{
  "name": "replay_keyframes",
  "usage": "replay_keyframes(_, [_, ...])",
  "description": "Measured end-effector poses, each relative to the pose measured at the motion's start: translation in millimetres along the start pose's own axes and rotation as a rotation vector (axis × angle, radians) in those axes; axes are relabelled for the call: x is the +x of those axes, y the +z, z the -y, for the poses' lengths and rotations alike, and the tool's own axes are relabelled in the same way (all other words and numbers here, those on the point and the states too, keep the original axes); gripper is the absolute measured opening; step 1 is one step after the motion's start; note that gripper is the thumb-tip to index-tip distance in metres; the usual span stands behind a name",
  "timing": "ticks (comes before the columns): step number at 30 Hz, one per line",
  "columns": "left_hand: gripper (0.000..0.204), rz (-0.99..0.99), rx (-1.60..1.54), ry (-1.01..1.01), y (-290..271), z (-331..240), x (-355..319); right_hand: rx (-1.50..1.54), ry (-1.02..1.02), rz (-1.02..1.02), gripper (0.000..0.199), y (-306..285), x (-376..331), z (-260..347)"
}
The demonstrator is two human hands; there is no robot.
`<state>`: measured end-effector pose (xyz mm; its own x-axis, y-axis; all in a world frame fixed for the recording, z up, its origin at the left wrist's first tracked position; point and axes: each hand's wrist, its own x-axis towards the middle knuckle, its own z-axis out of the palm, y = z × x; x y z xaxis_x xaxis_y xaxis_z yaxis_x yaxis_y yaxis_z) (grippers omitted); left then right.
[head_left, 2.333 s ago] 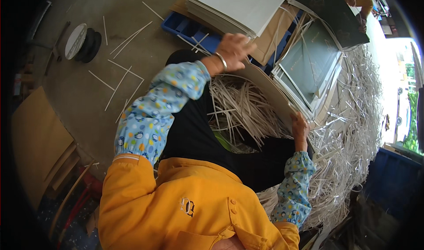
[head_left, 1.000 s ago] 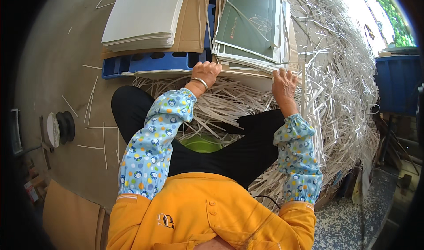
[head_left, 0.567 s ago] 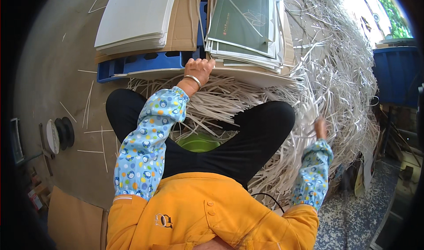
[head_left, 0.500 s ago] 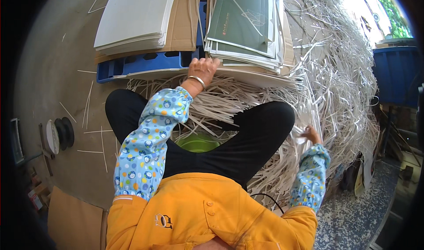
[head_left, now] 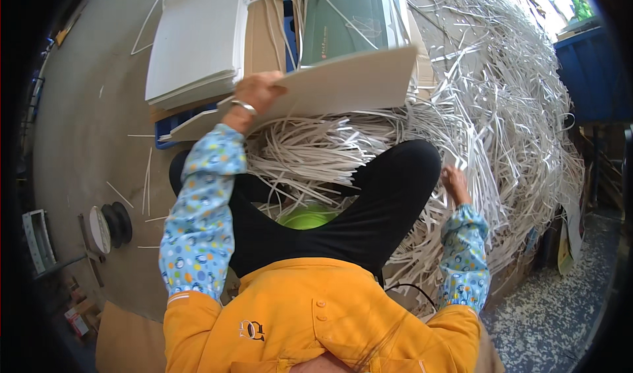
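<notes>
The left hand (head_left: pixel 260 92) was closed over the upper edge of the pale board (head_left: pixel 349 84), which extended right of the grip. The right hand (head_left: pixel 455 183), further right, stood apart; its hold could not be determined. One-sided support likely risked the free end sagging onto the paper strips (head_left: pixel 316 143) below.

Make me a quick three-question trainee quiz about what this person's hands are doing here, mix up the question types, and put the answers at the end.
1. Which hand holds the raised pale board?
2. True or false: the silver bangle is on the right wrist.
3. Which of these is nearest the right hand?
A) the stack of white sheets
B) the loose white strips
C) the lime-green container

Key:
1. The left hand, at the board's upper edge.
2. False; it is on the left one.
3. B.
</notes>
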<state>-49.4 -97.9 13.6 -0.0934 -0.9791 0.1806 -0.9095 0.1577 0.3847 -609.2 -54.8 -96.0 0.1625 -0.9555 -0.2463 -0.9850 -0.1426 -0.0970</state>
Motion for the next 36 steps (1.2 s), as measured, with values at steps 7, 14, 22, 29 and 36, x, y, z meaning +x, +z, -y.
replay_keyframes(7, [0.015, -0.27, -0.512, -0.173, -166.6, 71.8, -69.9, 0.296, 0.183, 0.493, 0.021, 82.4, -47.6, -34.5])
replay_keyframes(14, [0.013, -0.499, -0.623, -0.251, -228.2, 69.1, -112.5, 0.24, 0.051, -0.19, 0.029, -47.3, 62.4, 24.0])
replay_keyframes(22, [0.019, -0.364, -0.17, -0.11, -212.5, 50.6, -103.2, 0.351, -0.783, -1.085, 0.045, -241.9, 46.7, 312.0])
replay_keyframes(29, [0.014, 0.12, 0.194, -0.119, -121.8, -18.4, -56.9, 0.105, -1.096, -0.86, 0.048, -236.7, 22.5, 421.8])
replay_keyframes(36, [0.011, 0.105, 0.188, -0.059, -75.4, -25.9, -61.0, -0.076, -0.903, -0.182, 0.016, -185.1, 50.8, 424.1])
